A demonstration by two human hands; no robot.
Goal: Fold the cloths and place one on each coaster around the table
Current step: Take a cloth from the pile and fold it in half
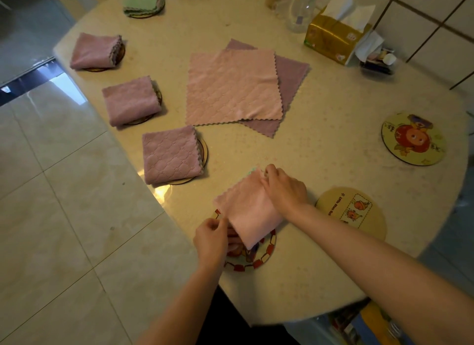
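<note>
A folded pink cloth [247, 211] is pinched at its seven o'clock edge by the left hand [211, 238] and at one o'clock by the right hand [283, 188]. It is held over a red-bordered coaster [261, 257].

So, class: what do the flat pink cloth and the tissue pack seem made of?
Flat pink cloth: probably soft microfibre, matte; quilted pattern, zigzag-cut edges.
Tissue pack: likely thin plastic film, glossy gold, creased; white paper tissue sticking out.

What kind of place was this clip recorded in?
Most likely a home dining or kitchen corner. A rounded table stands against a tiled wall, with a tissue box and a plastic bottle at its far edge, cartoon coasters set around it, and a glossy tile floor beside it.
</note>
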